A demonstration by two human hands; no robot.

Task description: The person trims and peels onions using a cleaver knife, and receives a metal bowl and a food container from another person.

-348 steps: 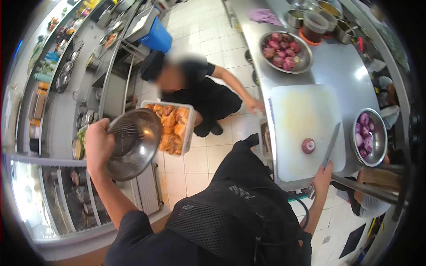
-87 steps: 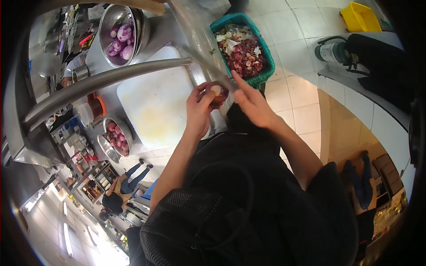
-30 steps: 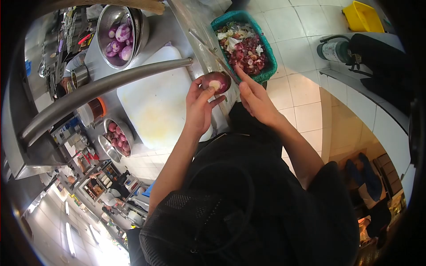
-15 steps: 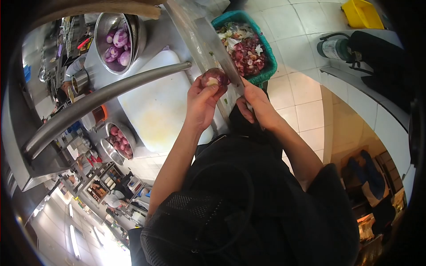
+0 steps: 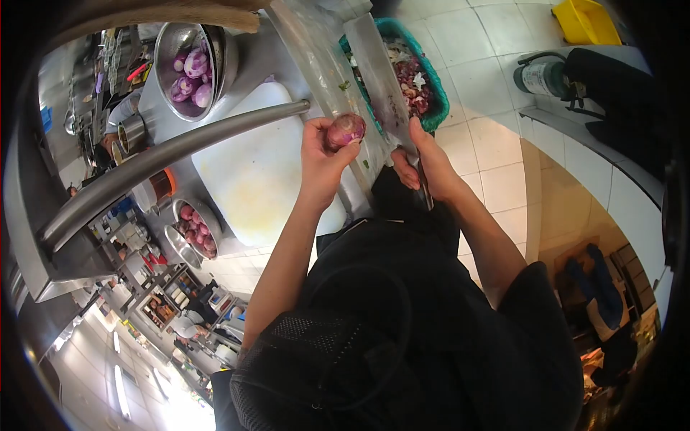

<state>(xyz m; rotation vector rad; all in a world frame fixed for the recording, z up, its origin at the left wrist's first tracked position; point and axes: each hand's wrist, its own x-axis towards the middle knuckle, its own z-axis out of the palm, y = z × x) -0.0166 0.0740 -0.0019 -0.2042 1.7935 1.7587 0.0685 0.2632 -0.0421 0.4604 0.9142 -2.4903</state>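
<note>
A red onion (image 5: pixel 346 131) is held in the fingers of my left hand (image 5: pixel 323 159), near the table edge. My right hand (image 5: pixel 429 161) grips the handle of a wide-bladed knife (image 5: pixel 381 79), whose blade points up and away beside the onion, apart from it. Beyond the blade stands a bin with a green liner (image 5: pixel 438 97), holding onion skins and scraps, partly hidden by the knife. The white cutting board (image 5: pixel 251 172) lies left of my left hand. Peeled purple onions (image 5: pixel 195 63) sit in a metal colander at the upper left.
A metal bar (image 5: pixel 180 141) crosses over the board. Unpeeled red onions (image 5: pixel 194 228) fill a bowl at the board's far side. A yellow container (image 5: pixel 586 23) and a fire extinguisher (image 5: pixel 540 77) are at the upper right. People are visible in the background.
The onion has been turned in my left hand, with its pale cut end no longer facing up. The knife has swung to show its broad face, and my right hand has shifted slightly right.
</note>
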